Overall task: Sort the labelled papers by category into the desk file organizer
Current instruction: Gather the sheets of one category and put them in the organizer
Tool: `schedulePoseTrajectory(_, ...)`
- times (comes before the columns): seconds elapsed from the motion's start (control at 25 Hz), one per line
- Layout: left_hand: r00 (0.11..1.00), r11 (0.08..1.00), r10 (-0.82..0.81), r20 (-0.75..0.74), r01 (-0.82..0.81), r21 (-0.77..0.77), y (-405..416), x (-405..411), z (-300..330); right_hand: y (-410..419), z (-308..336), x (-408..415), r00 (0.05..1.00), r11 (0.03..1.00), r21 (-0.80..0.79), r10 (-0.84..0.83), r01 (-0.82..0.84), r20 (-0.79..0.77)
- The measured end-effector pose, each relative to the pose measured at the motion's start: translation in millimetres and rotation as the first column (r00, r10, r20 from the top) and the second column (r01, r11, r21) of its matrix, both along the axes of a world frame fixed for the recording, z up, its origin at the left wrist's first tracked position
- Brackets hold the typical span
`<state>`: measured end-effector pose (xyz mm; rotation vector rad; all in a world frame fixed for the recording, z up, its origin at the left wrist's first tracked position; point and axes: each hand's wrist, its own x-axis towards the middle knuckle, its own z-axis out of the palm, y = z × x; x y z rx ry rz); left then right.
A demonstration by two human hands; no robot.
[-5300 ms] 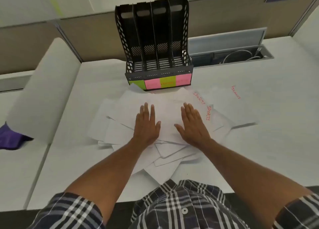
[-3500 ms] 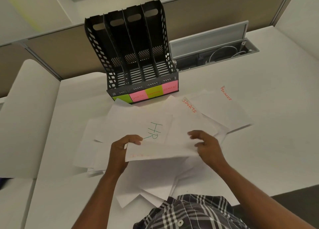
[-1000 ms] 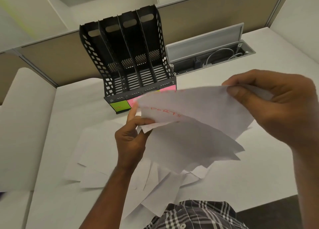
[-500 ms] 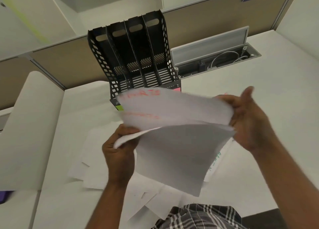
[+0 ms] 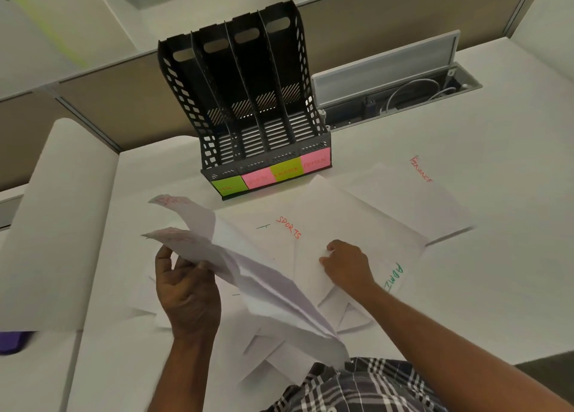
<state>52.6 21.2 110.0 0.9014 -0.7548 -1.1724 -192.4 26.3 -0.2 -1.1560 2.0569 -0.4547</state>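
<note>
Papers litter the desk before the organizer; left hand grips sheets (right pinches one).

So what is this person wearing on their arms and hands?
Nothing on the hands: the left hand and right hand are bare, with no gloves, rings or watch showing. Both forearms are bare too. A plaid shirt in dark and white checks shows at the bottom edge.

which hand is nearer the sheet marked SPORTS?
Right. The right hand pinches paper just below the SPORTS sheet on the desk; the left hand is farther left, holding raised sheets.
</note>
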Motion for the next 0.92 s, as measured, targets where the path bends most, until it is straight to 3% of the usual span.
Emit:
schedulePoseTrajectory(0.12, 0.999, 0.999, -0.034, 0.002, 0.034, -0.009, -5.6, 2.4, -4.1, -5.4, 7.4, 0.2, 0.999, 0.999, 0.001, 0.044, -0.044, -0.02)
schedulePoseTrajectory(0.28, 1.0, 0.999, -0.027, -0.003, 0.027, 0.019, -8.6, -2.1, -10.7, -5.5, 49.7, -29.5, 0.99, 0.957, -0.265, -0.133, 0.118, -0.038)
schedulePoseTrajectory(0.36, 0.999, 0.999, -0.043, 0.027, 0.043, 0.018, -9.6, -5.6, -12.9, -3.1, 80.5, -49.0, 0.977, 0.846, -0.499, -0.214, 0.186, 0.002)
schedulePoseTrajectory(0.44, 0.994, 0.997, -0.083, 0.075, 0.082, 0.011, -10.1, -9.8, -13.6, 1.8, 117.7, -66.0, 0.972, 0.66, -0.725, -0.228, 0.197, 0.056)
schedulePoseTrajectory(0.56, 0.973, 0.991, -0.126, 0.196, 0.133, -0.027, -11.1, -17.7, -10.9, 11.5, 169.5, -73.8, 0.989, 0.443, -0.895, -0.145, 0.052, -0.014)
schedulePoseTrajectory(0.76, 0.943, 0.972, -0.181, 0.279, 0.215, -0.097, -14.6, -39.7, 3.0, 38.6, 209.7, -50.4, 0.979, 0.249, -0.948, 0.007, -0.197, -0.202)
schedulePoseTrajectory(0.84, 0.944, 0.965, -0.2, 0.262, 0.236, -0.112, -18.0, -42.9, 7.0, 47.4, 211.9, -40.4, 0.975, 0.23, -0.95, 0.119, -0.211, -0.188)
schedulePoseTrajectory(0.92, 0.951, 0.97, -0.183, 0.25, 0.216, -0.114, -22.1, -44.0, 8.9, 53.2, 209.0, -36.7, 0.967, 0.296, -0.945, 0.248, -0.138, -0.063)
